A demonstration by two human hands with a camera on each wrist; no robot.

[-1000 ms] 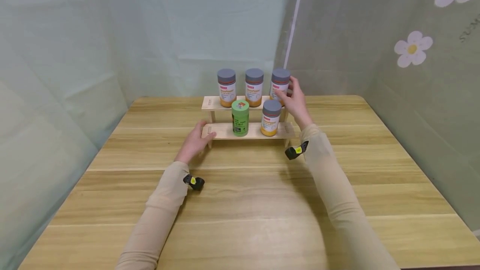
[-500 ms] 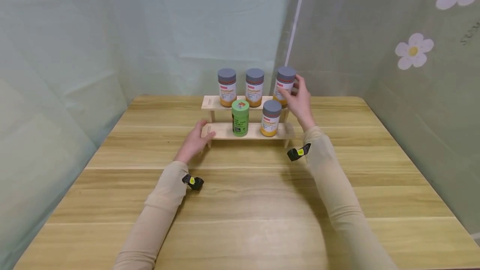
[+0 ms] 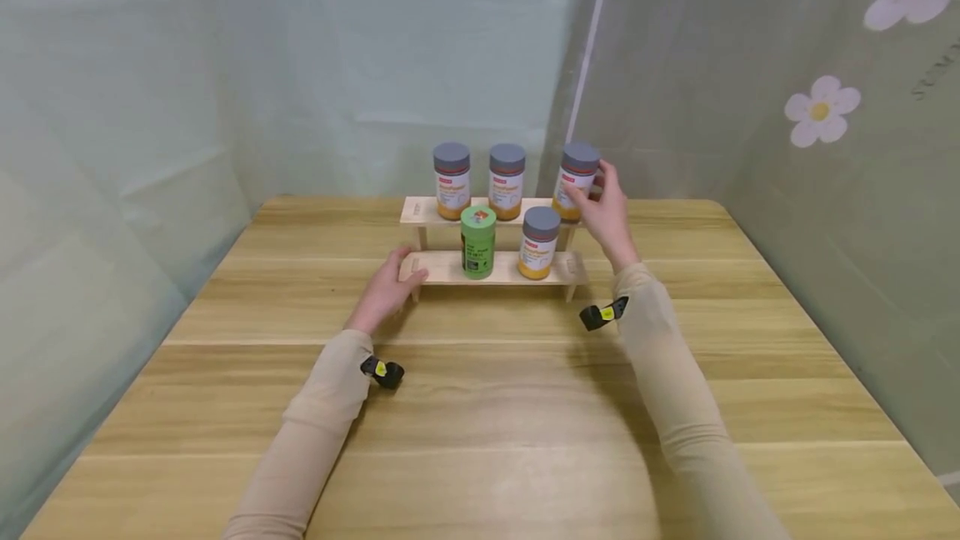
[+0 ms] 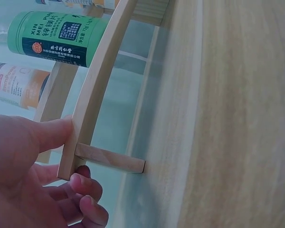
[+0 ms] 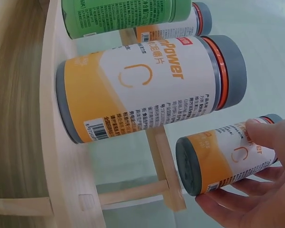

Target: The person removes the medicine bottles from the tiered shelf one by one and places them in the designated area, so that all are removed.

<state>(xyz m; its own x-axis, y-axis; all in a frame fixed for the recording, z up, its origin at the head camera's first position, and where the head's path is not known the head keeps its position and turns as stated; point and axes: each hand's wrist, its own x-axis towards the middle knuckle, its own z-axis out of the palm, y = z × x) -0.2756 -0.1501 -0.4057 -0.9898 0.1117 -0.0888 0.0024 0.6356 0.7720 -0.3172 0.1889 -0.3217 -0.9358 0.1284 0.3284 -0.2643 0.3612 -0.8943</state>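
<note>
A two-tier wooden display rack stands on the table, bearing plastic supplement bottles. My left hand grips the left end of its lower shelf; the left wrist view shows the thumb on top of the shelf and the fingers curled below. At the upper shelf's right end, my right hand holds a grey-capped white-and-orange bottle, thumb in front. Its dark base shows in the right wrist view, beside the shelf end; whether it touches the shelf I cannot tell.
Two matching bottles stand left on the upper shelf. A green bottle and another grey-capped bottle stand on the lower shelf, in front of the upper one. Behind the wooden table hang pale green curtains.
My right hand has shifted the held bottle to the right along the upper shelf, widening the gap from the middle bottle. My left hand stays on the rack.
</note>
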